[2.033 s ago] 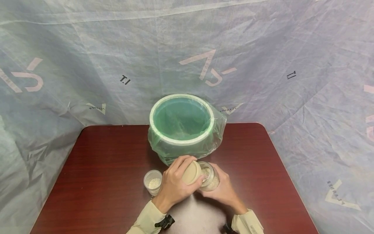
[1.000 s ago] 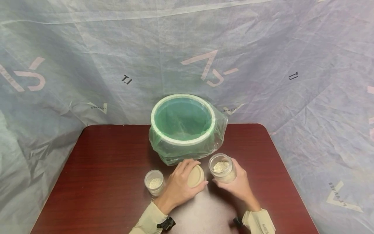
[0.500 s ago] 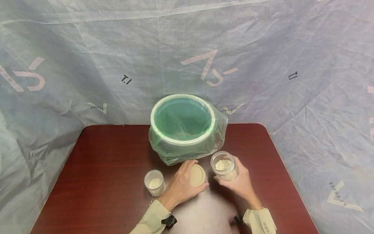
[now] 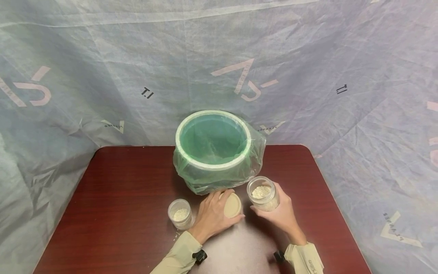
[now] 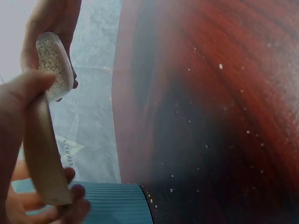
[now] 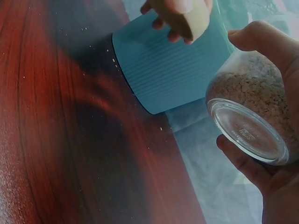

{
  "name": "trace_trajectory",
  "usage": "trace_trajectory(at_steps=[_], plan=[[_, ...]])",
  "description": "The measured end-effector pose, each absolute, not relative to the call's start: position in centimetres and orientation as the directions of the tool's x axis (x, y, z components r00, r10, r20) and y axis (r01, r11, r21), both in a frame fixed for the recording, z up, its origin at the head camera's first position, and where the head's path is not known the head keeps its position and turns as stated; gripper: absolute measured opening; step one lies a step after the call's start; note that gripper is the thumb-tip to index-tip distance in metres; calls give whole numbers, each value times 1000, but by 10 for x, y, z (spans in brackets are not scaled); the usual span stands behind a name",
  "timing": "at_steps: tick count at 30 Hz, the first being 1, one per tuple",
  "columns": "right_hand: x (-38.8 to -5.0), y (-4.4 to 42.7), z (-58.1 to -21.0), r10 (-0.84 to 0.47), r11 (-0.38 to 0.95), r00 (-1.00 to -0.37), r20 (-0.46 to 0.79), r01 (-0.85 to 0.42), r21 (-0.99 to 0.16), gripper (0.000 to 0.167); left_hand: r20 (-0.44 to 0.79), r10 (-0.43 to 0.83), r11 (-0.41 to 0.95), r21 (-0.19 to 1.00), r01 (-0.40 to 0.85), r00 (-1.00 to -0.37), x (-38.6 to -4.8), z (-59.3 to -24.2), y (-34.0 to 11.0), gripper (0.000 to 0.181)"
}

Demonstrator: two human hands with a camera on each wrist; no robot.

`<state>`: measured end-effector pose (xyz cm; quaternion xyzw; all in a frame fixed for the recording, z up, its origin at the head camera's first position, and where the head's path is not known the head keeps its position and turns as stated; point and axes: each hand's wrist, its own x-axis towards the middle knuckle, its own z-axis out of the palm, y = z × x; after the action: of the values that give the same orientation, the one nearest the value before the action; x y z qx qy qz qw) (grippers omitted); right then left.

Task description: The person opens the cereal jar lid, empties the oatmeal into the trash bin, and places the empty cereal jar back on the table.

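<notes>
A round beige lid [image 4: 233,205] is gripped at its edges between the thumb and fingers of my left hand [image 4: 211,215]. My right hand [image 4: 283,215] holds a clear jar [image 6: 250,105] from its right side, with its open mouth facing up. Pale flakes like oats [image 4: 261,192] lie inside it. In the right wrist view the jar's base shows above the table. Lid and jar are apart. Left of my left hand, a second clear container [image 4: 180,220] with pale flakes stands uncovered on the table.
A bin [image 6: 159,65] lined with a green plastic bag [image 4: 219,179] stands behind my hands, its white rim [image 4: 213,166] on top. Small crumbs [image 4: 176,235] lie on the dark red table [image 4: 119,205]. Grey sheeting [image 4: 137,57] hangs around it.
Two seconds ago lid and jar were together; the jar has since moved right and away from the lid. The lid has shifted slightly right. Over the last half second both hands have barely moved.
</notes>
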<state>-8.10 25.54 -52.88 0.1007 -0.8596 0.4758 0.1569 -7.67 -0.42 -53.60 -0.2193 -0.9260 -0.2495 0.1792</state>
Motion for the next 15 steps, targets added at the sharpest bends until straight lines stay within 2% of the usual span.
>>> trace_trajectory(at_steps=[9,15], plan=[[-80,257,-525,-17,517,-943,331,-292,-805,95,277,362,799,400,449,-890,-77,-542,-5,82],[-81,257,-521,-26,527,-934,358,-317,-789,96,199,393,796,415,440,-898,-78,-544,-4,78]])
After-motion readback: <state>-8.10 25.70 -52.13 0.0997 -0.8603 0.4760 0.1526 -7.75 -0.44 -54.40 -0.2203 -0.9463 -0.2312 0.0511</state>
